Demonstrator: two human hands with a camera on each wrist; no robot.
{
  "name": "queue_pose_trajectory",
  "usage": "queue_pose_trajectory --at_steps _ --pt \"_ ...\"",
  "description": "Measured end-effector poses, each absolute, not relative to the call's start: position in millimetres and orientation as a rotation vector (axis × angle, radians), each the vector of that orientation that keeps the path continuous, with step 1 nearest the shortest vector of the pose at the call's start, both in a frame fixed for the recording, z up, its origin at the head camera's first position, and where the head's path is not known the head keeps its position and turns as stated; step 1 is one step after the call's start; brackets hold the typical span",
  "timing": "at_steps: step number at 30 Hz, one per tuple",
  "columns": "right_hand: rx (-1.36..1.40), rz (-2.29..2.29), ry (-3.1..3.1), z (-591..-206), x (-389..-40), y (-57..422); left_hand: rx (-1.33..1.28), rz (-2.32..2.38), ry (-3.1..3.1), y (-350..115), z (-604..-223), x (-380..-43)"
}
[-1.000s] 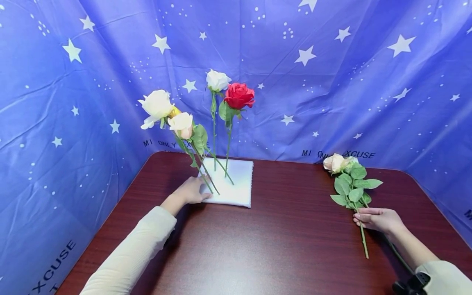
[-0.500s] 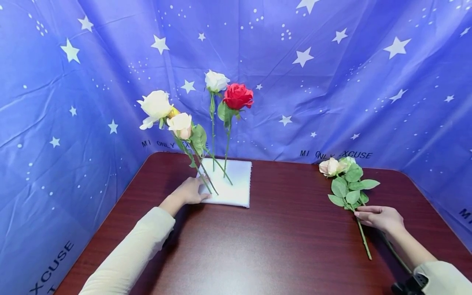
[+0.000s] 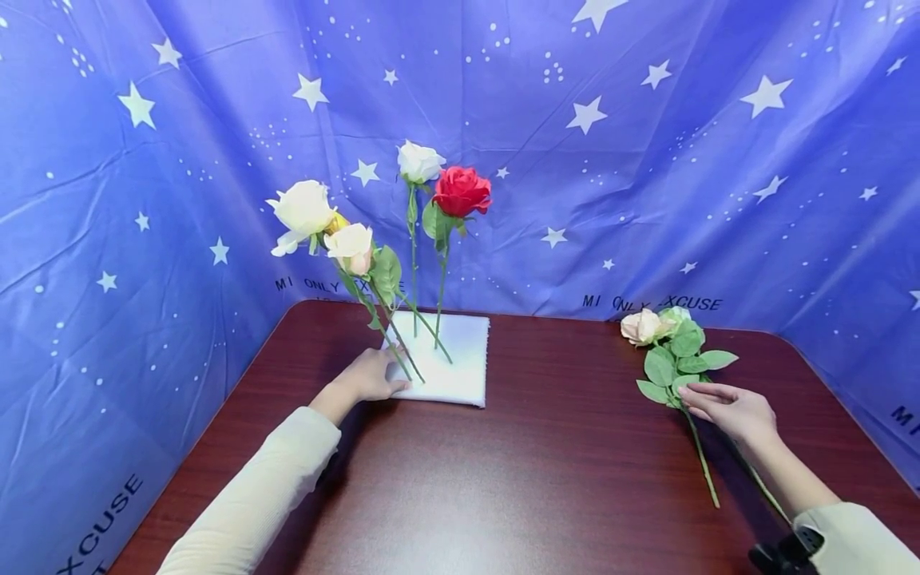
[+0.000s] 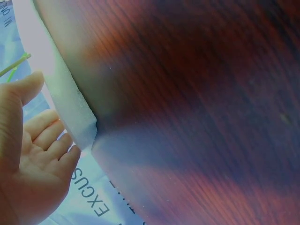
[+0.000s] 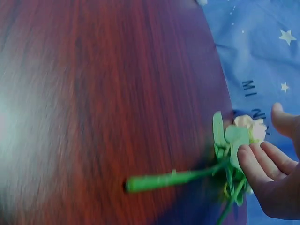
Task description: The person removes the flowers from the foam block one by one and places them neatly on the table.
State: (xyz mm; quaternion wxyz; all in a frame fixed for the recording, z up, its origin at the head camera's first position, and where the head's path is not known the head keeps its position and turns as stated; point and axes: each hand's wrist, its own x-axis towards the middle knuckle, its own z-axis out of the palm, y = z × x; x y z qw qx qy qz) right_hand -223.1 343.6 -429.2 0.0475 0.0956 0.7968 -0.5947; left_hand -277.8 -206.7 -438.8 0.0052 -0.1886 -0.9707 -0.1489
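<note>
On the table's left half, a white foam block carries several upright or leaning roses. Among them are a red rose, a white rose, a larger white rose and a pale pink rose. My left hand holds the block at its left edge, thumb by the front corner. At the right lie a peach rose and a whitish rose, their leaves overlapping. Over these leaves hovers my right hand, thumb apart from its fingers in the right wrist view; contact is unclear.
A dark red wooden table extends between the block and the lying roses. Blue star-printed cloth hangs close behind and along both sides. A black device is on the right wrist.
My right hand has let go of the rose stem and moved slightly up and left, over the leaves. The lying roses shifted a little left earlier. My left hand stays at the block.
</note>
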Motion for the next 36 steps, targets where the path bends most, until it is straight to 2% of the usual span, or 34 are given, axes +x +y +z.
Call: queue_pose_trajectory --at_steps 10,18,36 --pt "0.079 -2.105 2.173 -447.8 -250.9 310.9 -0.583 -0.462 -3.06 -206.1 -441.7 -278.3" --pt "-0.122 -2.181 2.175 -439.9 -259.3 249.0 -0.579 -0.467 -3.056 -207.2 -442.4 -277.6" --pt "-0.162 -1.987 2.354 -422.9 -286.1 136.1 -0.602 -0.457 -3.039 -208.9 -440.3 -278.2"
